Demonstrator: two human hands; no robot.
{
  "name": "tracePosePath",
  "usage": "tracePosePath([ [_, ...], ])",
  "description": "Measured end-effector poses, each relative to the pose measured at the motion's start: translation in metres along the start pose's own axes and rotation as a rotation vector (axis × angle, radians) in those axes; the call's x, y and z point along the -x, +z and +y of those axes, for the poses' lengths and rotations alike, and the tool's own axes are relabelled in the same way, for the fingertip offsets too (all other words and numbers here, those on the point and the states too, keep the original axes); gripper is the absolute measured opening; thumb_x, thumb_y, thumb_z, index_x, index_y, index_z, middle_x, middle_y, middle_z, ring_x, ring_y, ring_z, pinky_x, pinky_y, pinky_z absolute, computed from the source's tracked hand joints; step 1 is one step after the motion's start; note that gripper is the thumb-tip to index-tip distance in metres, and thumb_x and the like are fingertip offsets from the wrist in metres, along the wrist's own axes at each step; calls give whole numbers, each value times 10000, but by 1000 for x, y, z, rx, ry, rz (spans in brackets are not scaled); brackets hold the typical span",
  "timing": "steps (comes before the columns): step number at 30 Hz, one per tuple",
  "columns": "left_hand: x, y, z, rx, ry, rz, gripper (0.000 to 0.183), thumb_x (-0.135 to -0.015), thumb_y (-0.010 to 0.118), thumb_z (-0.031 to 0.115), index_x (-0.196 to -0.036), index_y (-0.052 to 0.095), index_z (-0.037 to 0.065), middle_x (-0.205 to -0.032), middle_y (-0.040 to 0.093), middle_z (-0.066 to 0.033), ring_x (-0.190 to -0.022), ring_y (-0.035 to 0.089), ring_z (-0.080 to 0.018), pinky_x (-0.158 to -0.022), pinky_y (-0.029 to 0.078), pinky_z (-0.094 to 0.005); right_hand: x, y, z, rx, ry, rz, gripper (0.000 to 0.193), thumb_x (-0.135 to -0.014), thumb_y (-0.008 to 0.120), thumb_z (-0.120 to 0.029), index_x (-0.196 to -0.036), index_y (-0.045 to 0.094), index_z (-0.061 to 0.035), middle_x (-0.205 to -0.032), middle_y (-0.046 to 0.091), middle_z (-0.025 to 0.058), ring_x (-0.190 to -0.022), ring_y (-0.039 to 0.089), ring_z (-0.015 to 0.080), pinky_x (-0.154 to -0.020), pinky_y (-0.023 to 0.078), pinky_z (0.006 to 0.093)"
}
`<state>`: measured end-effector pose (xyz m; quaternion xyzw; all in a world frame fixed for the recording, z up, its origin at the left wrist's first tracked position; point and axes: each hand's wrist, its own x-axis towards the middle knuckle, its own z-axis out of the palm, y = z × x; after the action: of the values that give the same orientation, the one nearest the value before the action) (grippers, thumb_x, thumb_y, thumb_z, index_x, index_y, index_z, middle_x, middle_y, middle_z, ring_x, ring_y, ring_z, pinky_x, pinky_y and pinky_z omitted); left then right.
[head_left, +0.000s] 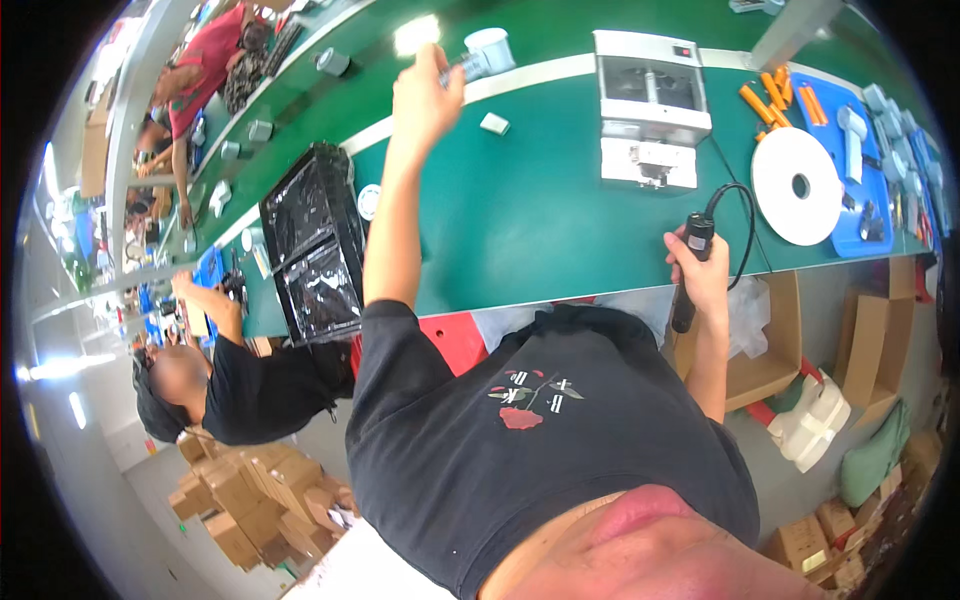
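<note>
At the far side of the green bench, my left hand point(430, 98) is stretched out. Its thumb and fingers close on the handle end of a light blue device point(488, 52) with a round head; the grip is partly blurred. A small white block point(494, 123) lies on the bench just nearer than that. My right hand point(703, 272) is wrapped round a black corded electric screwdriver point(698, 236) at the bench's front edge. Beyond it stands a white machine point(652, 95) with a dark window.
At right are a white reel point(797, 187), orange cylinders point(768, 100) and a blue tray point(858, 225) with light blue parts. A black plastic-lined tray point(318, 240) lies left, beside a co-worker in black point(270, 390). An open carton point(760, 375) sits below the bench.
</note>
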<state>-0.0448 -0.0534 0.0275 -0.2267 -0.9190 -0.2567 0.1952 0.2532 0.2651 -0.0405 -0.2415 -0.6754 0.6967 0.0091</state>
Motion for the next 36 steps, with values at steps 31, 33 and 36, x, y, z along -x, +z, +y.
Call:
tracePosePath([
  [31,231,-74,-26,-172,-652,186,723,-806,832,338,-1339,488,-9,-912,735,-240,-845,723,-474,-808,561,-531,-1,-3,9,2,-58,-62,216,-928,780,-210,-983,648,-47,-692,630,39,-488,540,96,-445,398,248],
  [33,221,-69,-20,-253,-597,157,688,-798,774,213,-1357,440,-9,-876,713,-307,-841,704,-511,-803,559,-565,1,-3,8,-12,-63,-35,229,-926,782,-214,-990,648,-40,-695,633,41,-480,533,96,-444,395,252],
  [36,214,-60,6,-168,-592,135,624,-795,723,160,-1332,448,1,-829,718,-284,-798,716,-491,-765,573,-554,0,-2,14,-30,-147,-20,236,-915,800,-224,-945,660,-35,-681,636,25,-489,542,81,-452,406,247],
])
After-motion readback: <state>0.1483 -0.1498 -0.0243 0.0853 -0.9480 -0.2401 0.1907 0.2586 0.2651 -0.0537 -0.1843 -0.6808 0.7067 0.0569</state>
